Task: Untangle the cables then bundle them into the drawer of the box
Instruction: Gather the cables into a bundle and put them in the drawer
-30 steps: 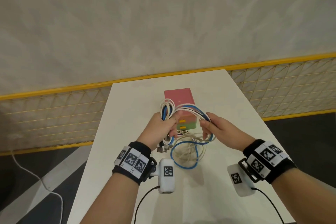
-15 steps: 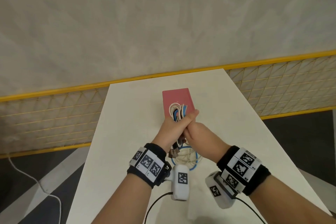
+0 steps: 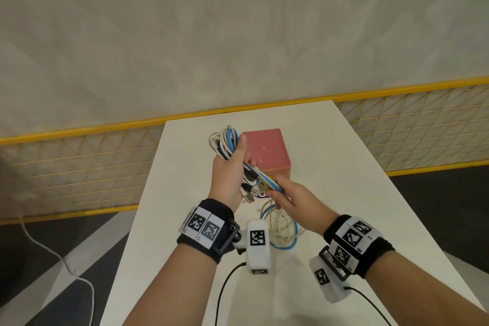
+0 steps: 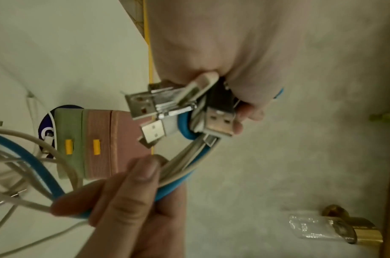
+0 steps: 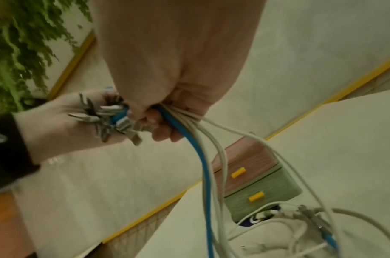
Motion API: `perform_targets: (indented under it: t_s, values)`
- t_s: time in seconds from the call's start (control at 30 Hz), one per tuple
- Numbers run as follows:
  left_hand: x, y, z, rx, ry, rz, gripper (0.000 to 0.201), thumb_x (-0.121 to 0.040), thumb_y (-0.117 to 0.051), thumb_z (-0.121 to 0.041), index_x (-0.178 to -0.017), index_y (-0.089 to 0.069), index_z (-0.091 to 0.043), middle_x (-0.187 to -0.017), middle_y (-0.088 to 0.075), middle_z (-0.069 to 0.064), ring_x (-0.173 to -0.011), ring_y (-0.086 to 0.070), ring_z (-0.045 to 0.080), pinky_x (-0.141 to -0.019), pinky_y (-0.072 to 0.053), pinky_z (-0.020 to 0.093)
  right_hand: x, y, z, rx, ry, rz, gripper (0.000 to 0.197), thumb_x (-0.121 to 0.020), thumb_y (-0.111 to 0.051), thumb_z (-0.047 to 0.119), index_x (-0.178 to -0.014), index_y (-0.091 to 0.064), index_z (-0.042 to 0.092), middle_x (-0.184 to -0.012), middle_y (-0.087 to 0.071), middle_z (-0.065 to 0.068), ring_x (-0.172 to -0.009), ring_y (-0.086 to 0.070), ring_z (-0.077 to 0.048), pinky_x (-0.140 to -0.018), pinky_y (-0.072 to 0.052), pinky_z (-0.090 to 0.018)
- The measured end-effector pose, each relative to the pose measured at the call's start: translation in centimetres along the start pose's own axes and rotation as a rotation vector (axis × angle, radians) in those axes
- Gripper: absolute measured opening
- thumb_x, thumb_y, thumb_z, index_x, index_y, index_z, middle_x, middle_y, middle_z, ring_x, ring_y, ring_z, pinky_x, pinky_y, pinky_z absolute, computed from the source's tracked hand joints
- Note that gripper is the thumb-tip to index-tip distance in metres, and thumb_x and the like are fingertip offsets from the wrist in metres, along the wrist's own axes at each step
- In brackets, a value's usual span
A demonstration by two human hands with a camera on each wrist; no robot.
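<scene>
Bare table [image 3: 344, 167] lies right of both hands; the box [image 3: 264, 151] and, seemingly, slack cables [image 3: 283, 230] crowd between them.

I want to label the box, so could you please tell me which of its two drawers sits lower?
The green drawer is the lower one, nearest the table. The pink drawer sits directly above it; both have yellow handles.

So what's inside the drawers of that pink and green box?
Can't see: both drawers of the box are closed, hiding their insides. The cables are outside, held by both hands.
</scene>
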State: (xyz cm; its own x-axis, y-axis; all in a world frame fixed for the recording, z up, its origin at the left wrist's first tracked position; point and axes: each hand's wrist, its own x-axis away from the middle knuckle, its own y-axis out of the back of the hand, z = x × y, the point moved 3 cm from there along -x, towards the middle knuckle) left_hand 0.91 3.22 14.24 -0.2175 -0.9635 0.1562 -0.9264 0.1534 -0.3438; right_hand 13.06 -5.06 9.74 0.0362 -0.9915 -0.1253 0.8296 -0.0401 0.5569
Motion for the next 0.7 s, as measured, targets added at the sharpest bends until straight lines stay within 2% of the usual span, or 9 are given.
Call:
perform_targets:
  t_s: [0.07,0.17,0.23,0.3,0.33,0.37,0.43,0.53,0.7]
  values:
    - [0.1,0.0,-0.3,0.027,-0.024,0.038,0.033,-0.092,-0.063,-0.034,-0.069,-0.047,-0.016,-0.052,-0.031,-0.003,-0.047,-0.037,0.013,-0.065,-0.047,0.034,-0.3,0.0,-0.7,0.059,-0.010,0.058,0.024,-0.098,-0.047,0.028,-0.096,-0.050,0.004,-0.078,-0.058,-0.009,-0.072,-0.059,-0.023,-0.069,-0.048,-0.038]
    - [0.5,0.2,-0.6,0.024,-0.034,0.124,0.035,-0.081,-0.069,-0.041,-0.073,-0.049,-0.014,-0.048,-0.028,-0.004,-0.042,-0.032,0.012,-0.054,-0.045,0.029,-0.7,0.0,-1.3,0.147,-0.018,0.148,0.024,-0.096,-0.048,0.035,-0.106,-0.055,0.014,-0.087,-0.063,-0.008,-0.078,-0.060,-0.019,-0.075,-0.049,-0.036]
    - [0.8,0.3,-1.0,0.001,-0.033,0.194,0.033,-0.077,-0.070,-0.040,-0.072,-0.052,-0.012,-0.044,-0.028,-0.004,-0.039,-0.031,0.012,-0.050,-0.043,0.027,-1.0,0.2,-1.5,0.229,-0.012,0.207,0.037,-0.093,-0.047,0.047,-0.108,-0.055,0.014,-0.092,-0.065,-0.006,-0.082,-0.060,-0.019,-0.077,-0.051,-0.037]
    - [1.0,0.7,-1.8,-0.025,-0.029,0.263,0.029,-0.080,-0.068,-0.035,-0.073,-0.054,-0.010,-0.042,-0.028,-0.005,-0.036,-0.029,0.011,-0.047,-0.042,0.026,-1.2,0.5,-2.3,0.320,-0.005,0.271,0.046,-0.091,-0.048,0.052,-0.111,-0.058,0.012,-0.099,-0.068,0.002,-0.081,-0.059,-0.011,-0.076,-0.050,-0.021]
    - [1.0,1.0,-2.1,-0.049,-0.026,0.295,0.028,-0.081,-0.067,-0.033,-0.074,-0.054,-0.009,-0.042,-0.027,-0.005,-0.035,-0.028,0.011,-0.046,-0.041,0.026,-1.3,1.0,-2.7,0.344,-0.008,0.282,0.038,-0.093,-0.052,0.045,-0.113,-0.060,0.014,-0.101,-0.067,0.007,-0.082,-0.056,-0.005,-0.072,-0.043,-0.007]
    - [0.9,1.3,-2.4,-0.096,-0.024,0.323,0.028,-0.082,-0.066,-0.031,-0.075,-0.053,-0.007,-0.042,-0.027,-0.004,-0.035,-0.027,0.012,-0.045,-0.041,0.026,-1.4,1.6,-2.9,0.364,-0.017,0.274,0.031,-0.093,-0.055,0.036,-0.116,-0.061,0.016,-0.102,-0.067,0.007,-0.082,-0.054,-0.003,-0.069,-0.038,-0.003]
    - [0.8,1.8,-2.5,-0.253,-0.003,0.361,0.027,-0.085,-0.067,-0.028,-0.079,-0.054,-0.005,-0.044,-0.027,-0.003,-0.035,-0.027,0.013,-0.045,-0.041,0.025,-1.9,2.6,-2.8,0.403,-0.034,0.243,0.023,-0.093,-0.057,0.024,-0.115,-0.062,0.018,-0.098,-0.066,0.005,-0.081,-0.055,-0.008,-0.065,-0.036,-0.009]
    - [0.9,1.8,-1.3,-0.492,0.065,0.371,0.027,-0.086,-0.073,-0.027,-0.072,-0.055,-0.011,-0.047,-0.029,-0.003,-0.039,-0.026,0.014,-0.046,-0.037,0.027,-3.3,3.7,-1.6,0.442,-0.048,0.101,0.016,-0.086,-0.058,0.011,-0.102,-0.061,0.012,-0.086,-0.066,-0.005,-0.079,-0.061,-0.025,-0.066,-0.041,-0.031]
    - [1.8,0.6,0.8,-0.660,0.040,0.375,0.034,-0.077,-0.082,-0.029,-0.058,-0.054,-0.025,-0.039,-0.043,-0.013,-0.037,-0.038,0.006,-0.043,-0.034,0.022,-5.1,3.4,0.9,0.511,-0.079,-0.037,0.040,-0.080,-0.058,0.006,-0.117,-0.044,0.012,-0.070,-0.057,-0.005,-0.062,-0.053,-0.026,-0.057,-0.042,-0.033]
